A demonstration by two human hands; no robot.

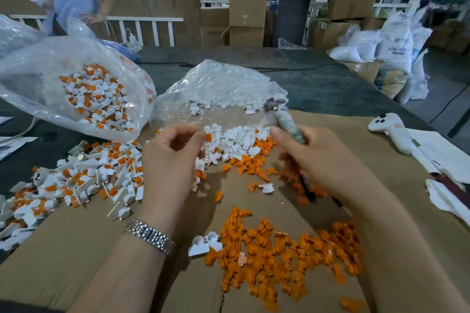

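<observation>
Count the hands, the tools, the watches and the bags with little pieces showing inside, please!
Hands: 2, the left hand and the right hand
Tool: 1, gripped by the right hand
Wristwatch: 1, on the left wrist
Bags: 2, the bag of orange-and-white pieces and the bag of white pieces
Total: 6

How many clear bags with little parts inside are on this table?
2: the left bag holds orange-and-white parts, the middle bag white parts; a far-left bag may hide more.
</observation>
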